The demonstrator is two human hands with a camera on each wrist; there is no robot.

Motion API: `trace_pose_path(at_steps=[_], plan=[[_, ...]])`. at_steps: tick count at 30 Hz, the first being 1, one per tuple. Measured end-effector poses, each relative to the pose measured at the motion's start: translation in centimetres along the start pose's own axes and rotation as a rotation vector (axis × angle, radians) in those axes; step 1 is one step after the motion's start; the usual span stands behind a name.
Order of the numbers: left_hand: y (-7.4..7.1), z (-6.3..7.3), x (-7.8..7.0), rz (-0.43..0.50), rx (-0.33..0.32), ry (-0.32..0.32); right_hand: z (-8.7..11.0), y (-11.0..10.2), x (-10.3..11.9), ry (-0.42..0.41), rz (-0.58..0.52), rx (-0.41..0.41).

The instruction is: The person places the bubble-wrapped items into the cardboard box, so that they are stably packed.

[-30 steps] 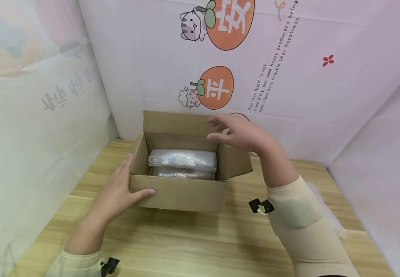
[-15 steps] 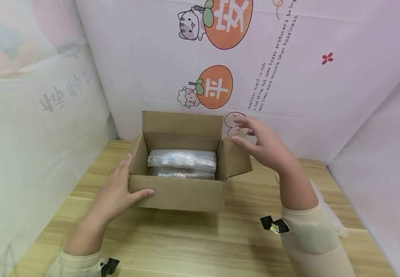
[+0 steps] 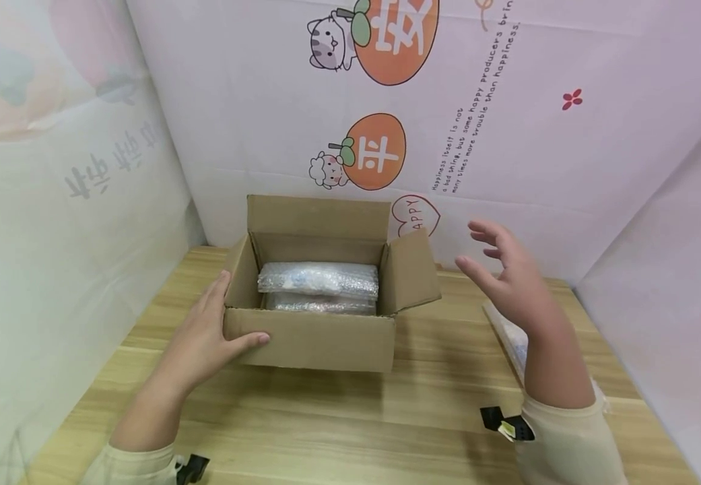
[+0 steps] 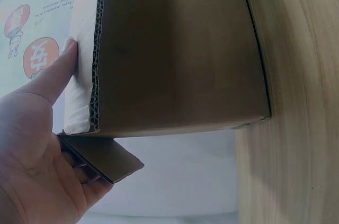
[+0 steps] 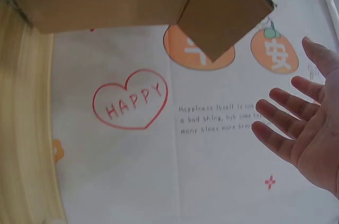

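Observation:
A cardboard box (image 3: 314, 343) stands on the wooden table with its flaps up or spread outward. Inside it lie bubble-wrapped packages, an upper one (image 3: 318, 277) partly covering a lower one (image 3: 322, 304). My left hand (image 3: 195, 347) grips the box's near left corner, thumb on the front and fingers along the left side; the left wrist view has these fingers behind a small flap (image 4: 106, 158). To the right of the box, my right hand (image 3: 514, 293) is raised in the air with fingers spread and nothing in it, the palm showing in the right wrist view.
Another bubble-wrapped package (image 3: 508, 337) lies on the table (image 3: 302, 431) at the right, partly hidden by the right forearm. A printed white cloth (image 3: 253, 101) hangs behind the box, and white sheets close off both sides. The box's right flap (image 3: 415, 269) sticks outward.
My right hand has moved from above the box's right rear to the right, away from it, uncovering the right flap. The left hand has kept its place on the box.

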State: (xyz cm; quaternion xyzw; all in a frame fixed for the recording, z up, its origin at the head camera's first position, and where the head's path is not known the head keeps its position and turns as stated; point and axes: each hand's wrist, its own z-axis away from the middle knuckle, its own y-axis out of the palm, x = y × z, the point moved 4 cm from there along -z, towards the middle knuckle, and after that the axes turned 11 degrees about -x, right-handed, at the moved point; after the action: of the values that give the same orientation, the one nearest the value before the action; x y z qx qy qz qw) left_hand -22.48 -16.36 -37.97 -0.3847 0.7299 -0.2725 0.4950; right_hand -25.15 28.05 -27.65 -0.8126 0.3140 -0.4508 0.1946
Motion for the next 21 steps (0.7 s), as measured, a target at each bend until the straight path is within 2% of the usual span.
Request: trace_pose_path(at_steps=[6, 11, 21], plan=[[0.0, 0.0, -0.1, 0.004, 0.004, 0.001, 1.5, -1.5, -3.1, 0.068, -0.010, -0.036], [-0.1, 0.1, -0.1, 0.005, 0.002, 0.001, 2.5, -2.6, -5.2, 0.100, 0.061, -0.066], [0.0, 0.0, 0.0, 0.006, -0.001, 0.010, 4.4, -3.8, -9.3, 0.209, 0.178, -0.021]])
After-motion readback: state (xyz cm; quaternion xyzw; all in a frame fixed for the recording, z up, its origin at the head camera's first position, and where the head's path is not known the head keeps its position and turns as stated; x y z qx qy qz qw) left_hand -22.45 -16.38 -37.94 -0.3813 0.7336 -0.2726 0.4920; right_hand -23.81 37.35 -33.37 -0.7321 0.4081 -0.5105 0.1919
